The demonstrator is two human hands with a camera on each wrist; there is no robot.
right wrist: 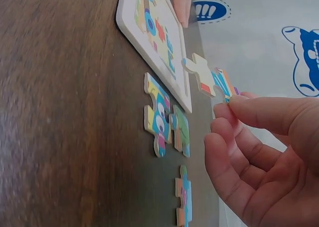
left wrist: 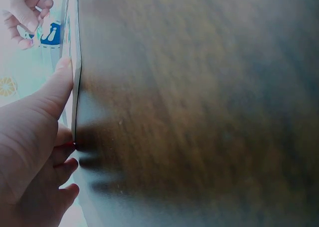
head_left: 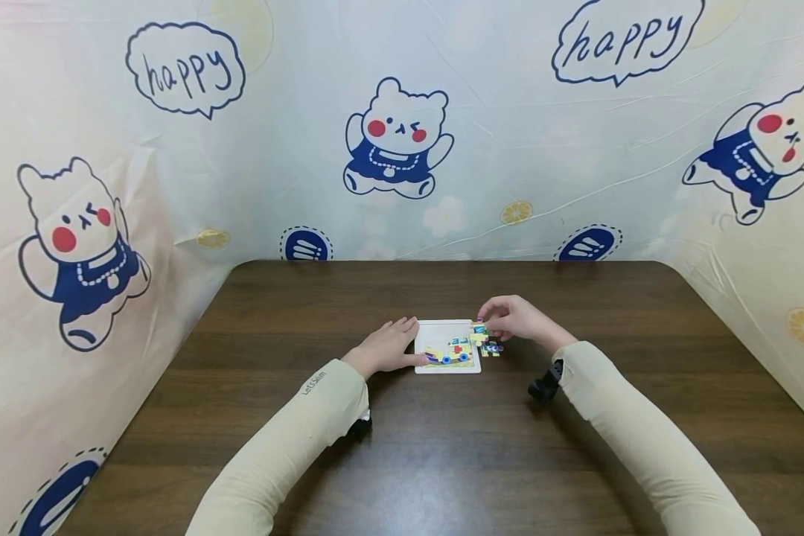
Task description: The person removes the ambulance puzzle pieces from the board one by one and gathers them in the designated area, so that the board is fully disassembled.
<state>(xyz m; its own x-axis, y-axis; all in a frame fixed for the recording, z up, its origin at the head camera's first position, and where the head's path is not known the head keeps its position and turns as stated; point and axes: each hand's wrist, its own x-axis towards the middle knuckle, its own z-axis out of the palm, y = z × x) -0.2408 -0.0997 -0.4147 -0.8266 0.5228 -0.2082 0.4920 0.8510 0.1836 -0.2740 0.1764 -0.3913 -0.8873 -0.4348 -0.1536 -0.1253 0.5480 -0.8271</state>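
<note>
A white puzzle tray point(head_left: 449, 371) lies on the table, a vehicle picture partly assembled along its near side. My left hand point(head_left: 388, 346) rests at the tray's left side with its fingers extended; the thumb lies over the lower left corner. At the tray's right side, my right hand point(head_left: 519, 320) pinches a jigsaw puzzle piece point(right wrist: 203, 72) between thumb and fingertips, raised off the table. It has a cream part and a blue-orange part; whether these are two joined pieces I cannot tell. Under this hand lie a loose piece with cartoon eyes point(right wrist: 162, 117) and a green piece point(right wrist: 182, 130).
Another loose puzzle piece point(right wrist: 184, 199) lies farther right in the right wrist view. The brown wooden table point(head_left: 442, 461) extends around the tray. A printed cloth point(head_left: 496, 134) with cartoon bears hangs behind and beside it. Black devices point(head_left: 545, 385) sit at the wrists.
</note>
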